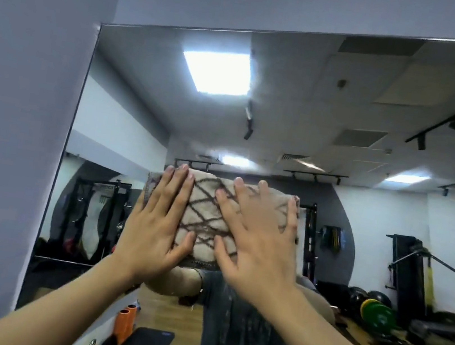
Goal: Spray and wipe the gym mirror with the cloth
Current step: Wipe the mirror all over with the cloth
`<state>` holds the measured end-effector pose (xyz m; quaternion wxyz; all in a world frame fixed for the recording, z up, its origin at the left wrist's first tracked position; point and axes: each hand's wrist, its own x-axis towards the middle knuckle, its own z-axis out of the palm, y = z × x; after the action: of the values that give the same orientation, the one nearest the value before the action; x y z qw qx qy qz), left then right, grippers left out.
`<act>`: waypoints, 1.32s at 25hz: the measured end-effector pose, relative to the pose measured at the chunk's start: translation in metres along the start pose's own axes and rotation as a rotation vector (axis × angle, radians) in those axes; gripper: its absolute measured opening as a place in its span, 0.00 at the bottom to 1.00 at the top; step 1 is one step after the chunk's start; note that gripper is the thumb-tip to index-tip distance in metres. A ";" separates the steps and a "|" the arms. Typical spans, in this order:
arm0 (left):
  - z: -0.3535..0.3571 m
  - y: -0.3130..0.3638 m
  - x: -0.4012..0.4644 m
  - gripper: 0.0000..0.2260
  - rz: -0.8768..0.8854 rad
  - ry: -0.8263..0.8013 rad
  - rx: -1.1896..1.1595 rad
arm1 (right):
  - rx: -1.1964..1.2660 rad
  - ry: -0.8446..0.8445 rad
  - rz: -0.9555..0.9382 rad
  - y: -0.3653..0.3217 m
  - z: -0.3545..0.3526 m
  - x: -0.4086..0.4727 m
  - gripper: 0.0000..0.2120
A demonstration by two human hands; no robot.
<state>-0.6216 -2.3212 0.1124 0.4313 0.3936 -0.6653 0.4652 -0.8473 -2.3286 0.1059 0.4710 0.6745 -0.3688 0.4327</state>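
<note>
Two flat palms, the left hand [156,215] and the right hand [255,235], press one folded cloth [203,216] against the gym mirror [344,130], fingers spread and not clenched. The cloth lies directly under both hands, its long axis horizontal, each hand covering one end. Any stroke would carry it across the single glass. No spray bottle is visible.

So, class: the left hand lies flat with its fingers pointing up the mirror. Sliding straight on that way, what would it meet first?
The left hand would pass the cloth's top edge onto bare mirror; nothing else shows before the upper frame.
</note>
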 end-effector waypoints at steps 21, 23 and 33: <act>-0.066 -0.253 0.156 0.39 -0.002 0.053 0.048 | -0.044 0.017 0.104 -0.109 0.008 0.274 0.32; -0.066 -0.252 0.135 0.39 -0.013 0.063 0.062 | -0.034 0.037 0.069 -0.120 0.015 0.256 0.31; -0.038 -0.131 -0.082 0.36 -0.005 -0.100 0.045 | 0.017 -0.005 -0.101 -0.160 0.043 0.013 0.32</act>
<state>-0.4666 -2.3084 0.0795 0.3896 0.4278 -0.6745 0.4586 -0.6872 -2.3256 0.0598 0.4852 0.6974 -0.3320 0.4098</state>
